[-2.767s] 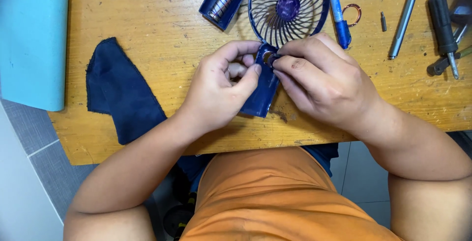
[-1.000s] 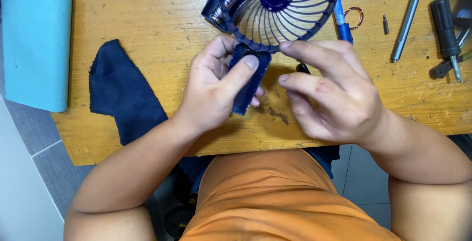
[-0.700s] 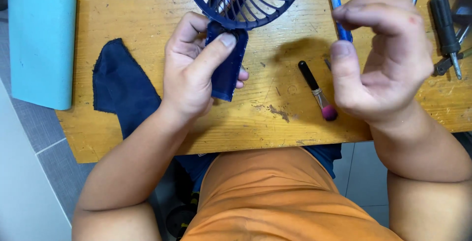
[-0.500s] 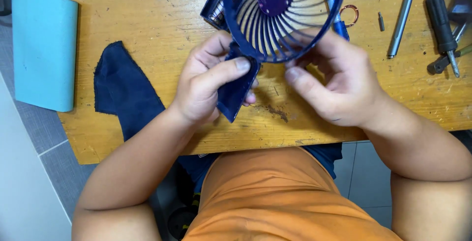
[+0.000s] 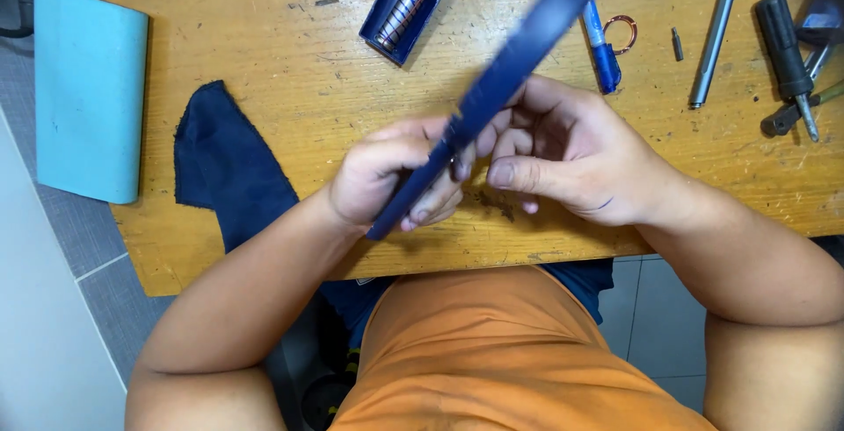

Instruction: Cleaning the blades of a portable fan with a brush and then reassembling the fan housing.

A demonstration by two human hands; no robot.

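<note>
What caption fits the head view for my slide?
Both hands, left hand and right hand, hold a dark blue fan part edge-on above a wooden table.

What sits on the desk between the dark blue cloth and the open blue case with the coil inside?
In the head view, only bare wooden desk separates the dark blue cloth from the open blue case; nothing lies on that stretch.

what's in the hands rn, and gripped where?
Both hands hold the dark blue fan guard, seen edge-on and blurred. Left hand grips its lower end; right hand pinches it just above. Exact finger contact is hidden.
</note>
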